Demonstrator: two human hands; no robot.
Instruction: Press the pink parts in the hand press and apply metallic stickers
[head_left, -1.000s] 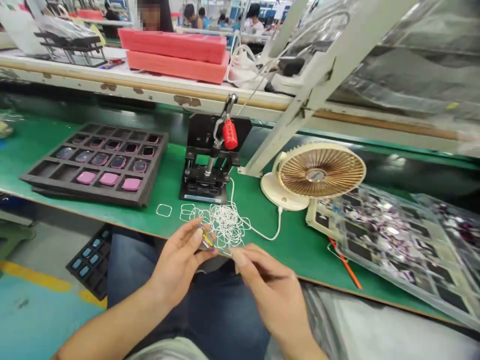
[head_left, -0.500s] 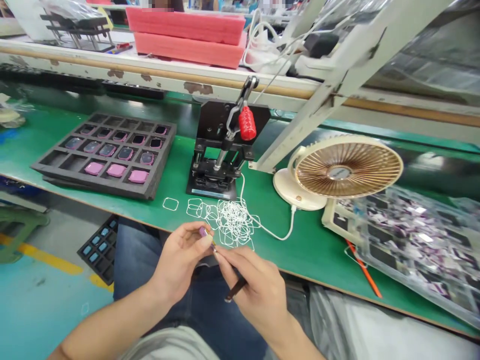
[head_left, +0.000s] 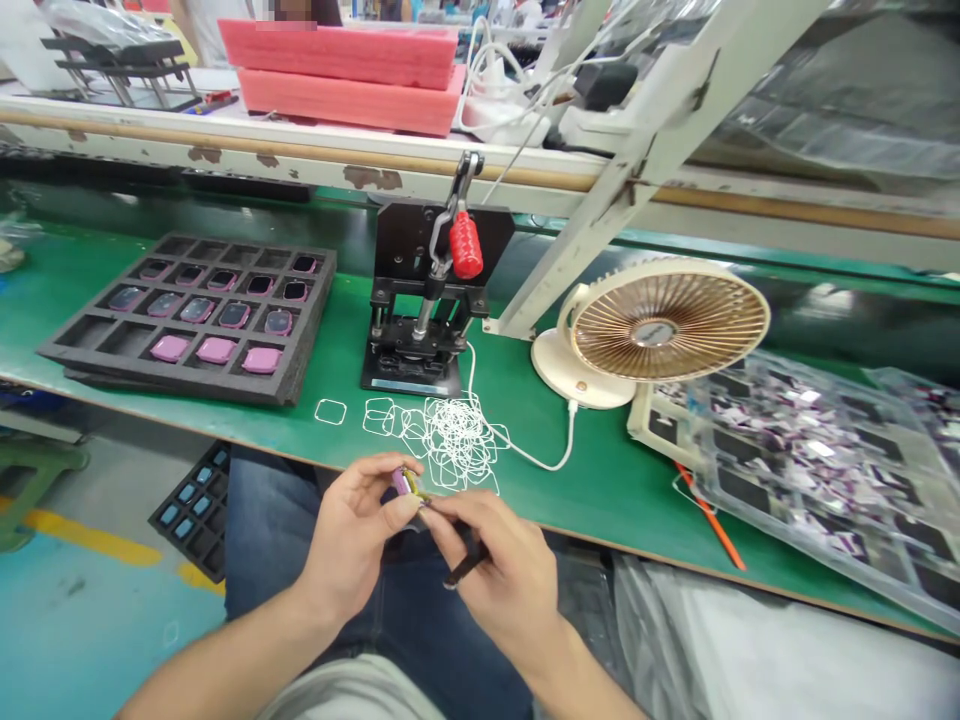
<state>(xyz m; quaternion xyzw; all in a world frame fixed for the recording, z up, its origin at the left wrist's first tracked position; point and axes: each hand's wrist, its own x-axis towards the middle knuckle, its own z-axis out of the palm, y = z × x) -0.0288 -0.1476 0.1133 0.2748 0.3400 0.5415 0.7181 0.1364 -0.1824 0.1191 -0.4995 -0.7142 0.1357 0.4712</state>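
Observation:
My left hand [head_left: 352, 540] pinches a small purple part [head_left: 403, 483] with a yellow bit, held above my lap at the bench's front edge. My right hand [head_left: 499, 580] is closed on a thin dark tool [head_left: 463, 570], and its fingertips meet the purple part. Just beyond my hands a tangle of thin white square rings [head_left: 450, 445] lies on the green bench [head_left: 607, 480]. Behind the rings stands a black hand press [head_left: 420, 310] with a red-handled lever [head_left: 465, 245].
A dark foam tray [head_left: 300, 340] with pink and purple parts sits at left. A cream desk fan [head_left: 660, 325] stands right of the press, its white cable trailing toward the rings. Clear plastic trays [head_left: 810, 460] of parts and an orange pencil [head_left: 709, 520] lie at right. Another tray [head_left: 187, 510] is on the floor.
My hands came together and drew slightly nearer to me. The dark tool now shows in my right hand, and its fingertips have closed onto the purple part.

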